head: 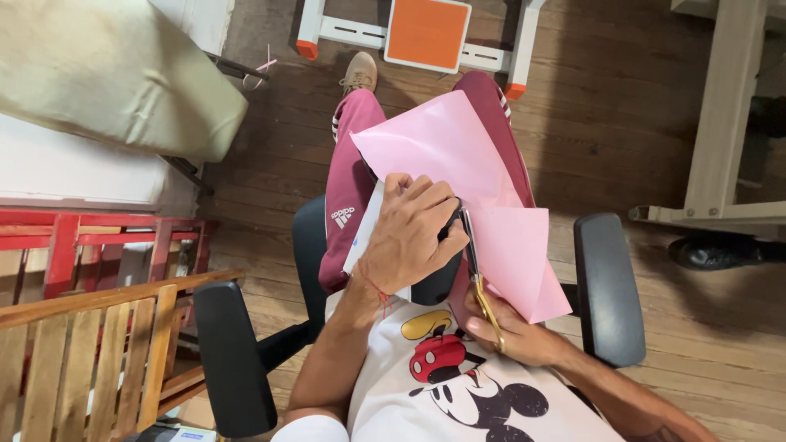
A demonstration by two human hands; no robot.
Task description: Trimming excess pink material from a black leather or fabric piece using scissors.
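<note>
My arms bare to short white sleeves; white tee (458,393) with red, black and yellow cartoon print; thin red thread (375,288) at left wrist; maroon white-striped track trousers (348,176); tan shoe (359,72)

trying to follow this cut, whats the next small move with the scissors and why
Probably close the scissors and ease them forward: the right hand has them in the pink paper, most of the sheet beyond looks uncut, and the left hand holds the sheet.

Wooden plank floor (639,147) under black office chair (610,286)
</note>
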